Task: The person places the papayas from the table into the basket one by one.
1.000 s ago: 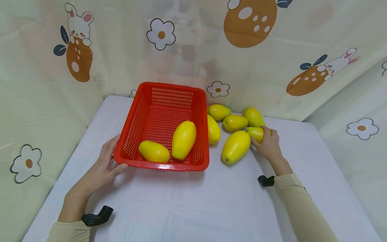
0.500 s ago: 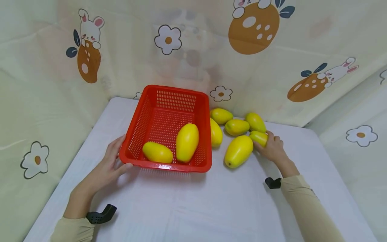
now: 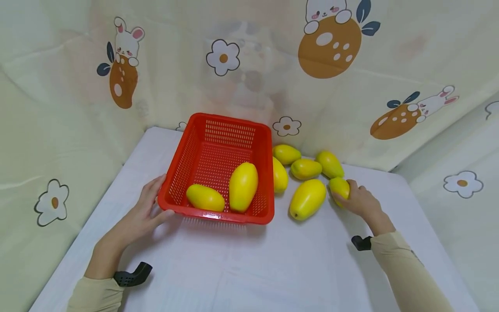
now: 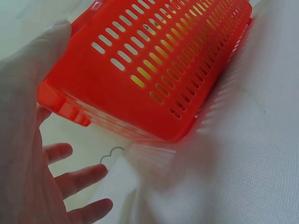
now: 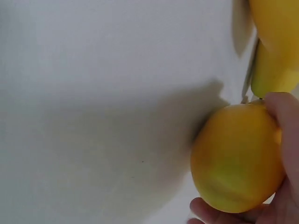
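My left hand grips the near left corner of a red plastic basket, its thumb on the rim and the index finger behind it. The other fingers stand spread in the left wrist view. Two yellow papayas lie in the basket, one on its side and one larger. On the right, my right hand holds a yellow papaya with thumb and fingers around it. That papaya shows a greenish end in the right wrist view; the palm is partly cut off.
Several more papayas lie right of the basket: a large one nearest the hand, others behind it. One is partly hidden by the basket wall. A patterned curtain hangs behind the white-covered table.
My right hand has drawn its papaya rightward and nearer, turning it, away from the large papaya. My left hand stays at the basket corner. The whole head view has shifted slightly.
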### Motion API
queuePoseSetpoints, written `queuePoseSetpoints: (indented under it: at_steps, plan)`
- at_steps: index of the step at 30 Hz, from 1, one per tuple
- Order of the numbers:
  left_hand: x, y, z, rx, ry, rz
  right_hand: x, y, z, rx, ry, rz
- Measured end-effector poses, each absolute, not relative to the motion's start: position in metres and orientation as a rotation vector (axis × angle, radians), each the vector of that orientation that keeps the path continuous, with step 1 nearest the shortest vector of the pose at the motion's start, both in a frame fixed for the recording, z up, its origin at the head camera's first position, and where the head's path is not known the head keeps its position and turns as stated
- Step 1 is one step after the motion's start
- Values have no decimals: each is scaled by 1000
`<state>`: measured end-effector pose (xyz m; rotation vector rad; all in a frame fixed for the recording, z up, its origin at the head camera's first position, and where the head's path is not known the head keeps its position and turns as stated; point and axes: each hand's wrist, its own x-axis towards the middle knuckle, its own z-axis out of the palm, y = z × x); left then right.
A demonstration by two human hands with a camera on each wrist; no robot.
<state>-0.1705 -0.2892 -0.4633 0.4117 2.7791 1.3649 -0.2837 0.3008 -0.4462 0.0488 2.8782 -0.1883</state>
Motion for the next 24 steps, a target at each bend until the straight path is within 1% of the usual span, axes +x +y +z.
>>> queuePoseSetpoints:
  at_steps: [4,8,12,24]
  plan:
    - [-171,-288,-464,407,2772,1365,-284,302,-452,24,2905,-296]
    - [-172,-290,-463,412,2782,1354,-287,302,-459,-113,2917,-486]
    - [-172,-291,-464,420,2786,1347,-287,302,-465,-210,2941,-545]
    - [-172,-289,-462,428,2776,1359,-284,305,-447,-245,2712,-569]
